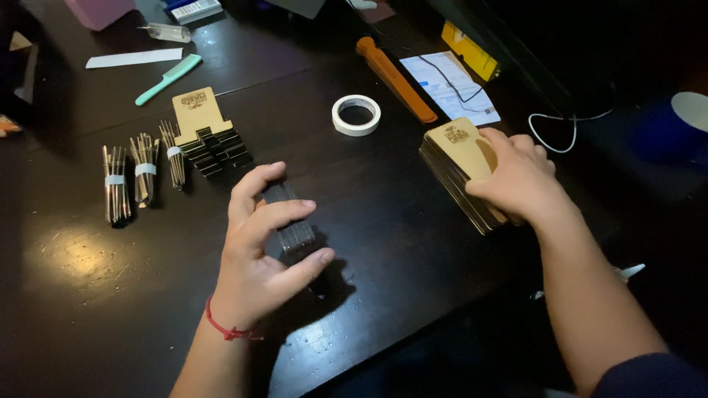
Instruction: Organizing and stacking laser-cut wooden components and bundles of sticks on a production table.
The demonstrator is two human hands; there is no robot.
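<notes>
Left hand (258,250), red string at wrist, curls narrow around a small stack of dark cards (289,221) standing on the dark table (383,243), centre; right hand (516,177) at 2 o'clock rests closed over a tan-topped card stack (461,173), gripping its edge; at 10 o'clock, banded metal bundles (136,177) and a stepped card pile (210,136); tape roll (356,115) at 12; teal comb (168,79) beyond
</notes>
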